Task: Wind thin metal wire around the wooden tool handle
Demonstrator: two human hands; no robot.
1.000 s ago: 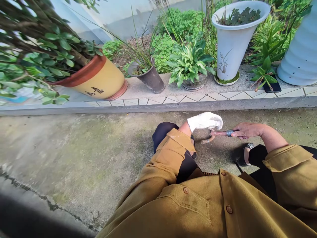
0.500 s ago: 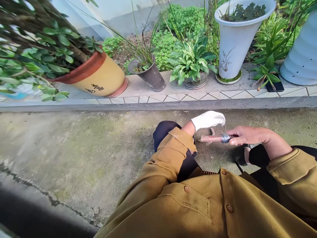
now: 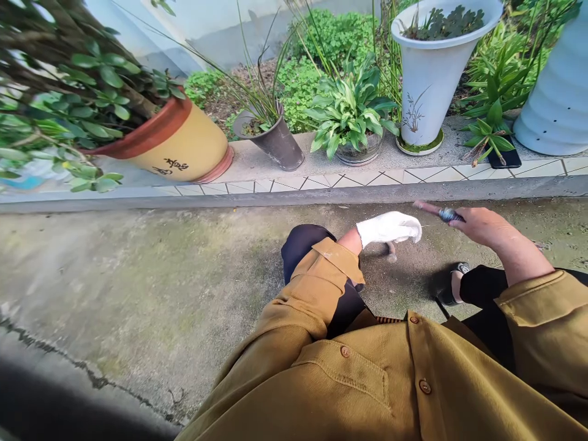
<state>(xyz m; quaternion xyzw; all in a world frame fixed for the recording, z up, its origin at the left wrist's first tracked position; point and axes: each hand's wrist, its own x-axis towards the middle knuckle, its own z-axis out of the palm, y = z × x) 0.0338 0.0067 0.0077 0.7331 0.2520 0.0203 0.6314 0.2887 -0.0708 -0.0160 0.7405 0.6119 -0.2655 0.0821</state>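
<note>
My left hand (image 3: 389,228), in a white glove, is closed with its fingertips bent down. A thin wire (image 3: 432,225) runs taut from those fingers to the right. My bare right hand (image 3: 484,226) grips a wooden stick (image 3: 426,208) with a silvery coil of wire (image 3: 448,215) wound around it. The stick's free end points left, towards the low wall, and is slightly blurred. Below the glove, a short brownish piece with a pale end (image 3: 391,252) shows near the ground; the glove and forearm hide part of it, and I cannot tell what it is.
Ahead runs a low tiled ledge (image 3: 316,165) bearing a yellow pot (image 3: 184,144), a tilted dark pot (image 3: 280,147), a leafy plant (image 3: 353,116), a tall white planter (image 3: 420,92) and a dark phone-like slab (image 3: 505,158). My shoe (image 3: 454,285) rests on the concrete floor (image 3: 160,294).
My right hand has moved up and away to the right, tilting the stick, so the gap between my hands is wider. My left hand has shifted only slightly.
</note>
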